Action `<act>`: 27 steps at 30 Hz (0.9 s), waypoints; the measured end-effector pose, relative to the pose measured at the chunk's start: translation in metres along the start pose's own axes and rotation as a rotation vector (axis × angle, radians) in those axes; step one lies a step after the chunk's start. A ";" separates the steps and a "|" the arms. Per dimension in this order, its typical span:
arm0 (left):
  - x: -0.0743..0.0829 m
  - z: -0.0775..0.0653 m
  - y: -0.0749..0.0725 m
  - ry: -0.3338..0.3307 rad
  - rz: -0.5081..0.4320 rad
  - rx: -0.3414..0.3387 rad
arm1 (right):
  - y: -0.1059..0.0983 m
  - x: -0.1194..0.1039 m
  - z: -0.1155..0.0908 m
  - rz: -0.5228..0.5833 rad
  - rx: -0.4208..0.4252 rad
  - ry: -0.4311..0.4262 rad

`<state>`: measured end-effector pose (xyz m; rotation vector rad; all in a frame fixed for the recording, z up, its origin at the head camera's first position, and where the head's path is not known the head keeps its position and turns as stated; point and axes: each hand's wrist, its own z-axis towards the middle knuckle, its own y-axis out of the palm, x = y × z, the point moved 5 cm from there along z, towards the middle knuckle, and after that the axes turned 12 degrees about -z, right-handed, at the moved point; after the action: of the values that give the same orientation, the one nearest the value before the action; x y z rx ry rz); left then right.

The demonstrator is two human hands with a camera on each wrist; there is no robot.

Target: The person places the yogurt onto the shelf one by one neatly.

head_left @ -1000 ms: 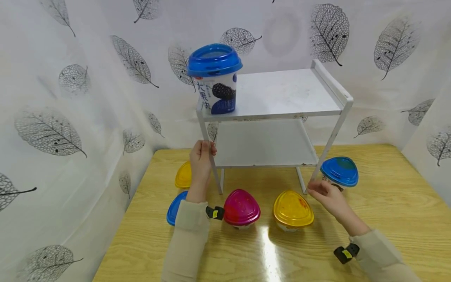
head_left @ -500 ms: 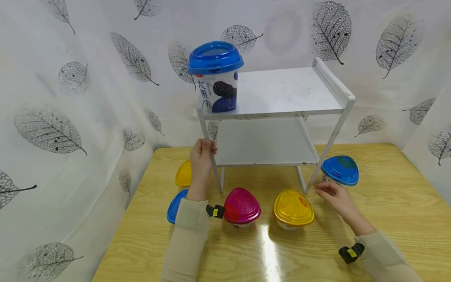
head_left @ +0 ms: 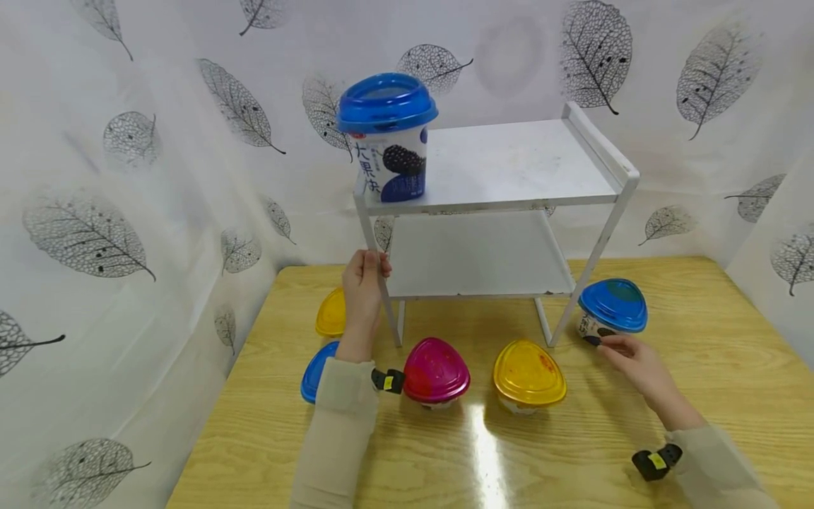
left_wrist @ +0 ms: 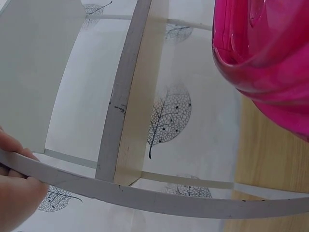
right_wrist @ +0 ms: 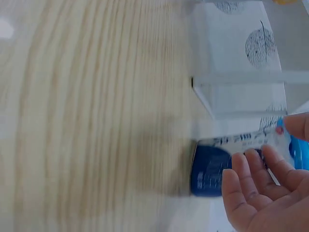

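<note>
In the head view, my left hand [head_left: 364,300] grips the front left post of a white two-tier shelf rack [head_left: 518,166]. The left wrist view shows the fingers [left_wrist: 19,191] curled round that post. My right hand [head_left: 644,369] is just in front of a blue-lidded yogurt cup [head_left: 613,305] on the table, right of the rack. In the right wrist view its fingers [right_wrist: 253,176] are loosely bent and spread before the cup's printed side; whether they touch it I cannot tell. Another blue-lidded yogurt cup [head_left: 391,152], printed with a blackberry, stands on the rack's top left corner.
A pink-lidded cup [head_left: 437,371] and a yellow-lidded cup [head_left: 530,375] stand in front of the rack. Left of it are another yellow-lidded cup [head_left: 331,313] and a blue-lidded one [head_left: 318,372], partly behind my left arm. A leaf-print curtain surrounds the wooden table [head_left: 254,438].
My right hand has left the foot of the rack's right post and moved right, toward the blue-lidded cup. The left hand stays on its post.
</note>
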<state>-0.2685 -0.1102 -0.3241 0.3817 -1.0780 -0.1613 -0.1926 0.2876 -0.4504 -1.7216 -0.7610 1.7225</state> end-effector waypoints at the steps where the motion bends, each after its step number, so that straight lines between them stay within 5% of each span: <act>1: 0.000 0.000 0.000 0.001 -0.001 0.001 | -0.001 0.003 -0.001 0.003 0.002 0.007; 14: 0.000 -0.001 0.000 -0.004 -0.008 0.013 | -0.019 0.033 -0.002 0.062 0.006 0.119; 27: 0.000 0.000 -0.001 -0.019 -0.001 0.009 | -0.009 0.048 0.028 0.218 -0.012 0.131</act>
<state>-0.2684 -0.1108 -0.3246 0.3892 -1.0977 -0.1616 -0.2199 0.3300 -0.4755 -1.9647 -0.5440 1.7262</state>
